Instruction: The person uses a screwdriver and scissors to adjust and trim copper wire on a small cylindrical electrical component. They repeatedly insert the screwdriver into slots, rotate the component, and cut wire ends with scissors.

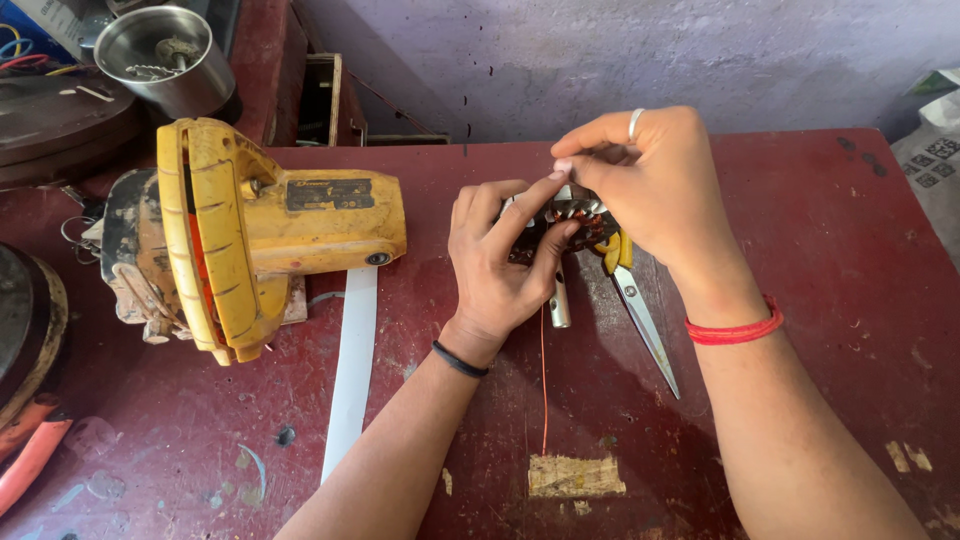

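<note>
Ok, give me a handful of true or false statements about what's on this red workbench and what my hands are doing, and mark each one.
1. Both hands are on a small wound motor part. True: the left hand grips the wound motor part and the right hand pinches at its top.
2. The scissors are held in the right hand. False: the scissors lie on the table under the hands.
3. A yellow power tool body lies left of the hands. True: the yellow power tool body rests on its side there.
4. A thin orange wire hangs from the part. True: the thin orange wire trails toward the table's near edge.
5. The left wrist wears a red band. False: the left wears a black one; the red band is on the right.
</note>
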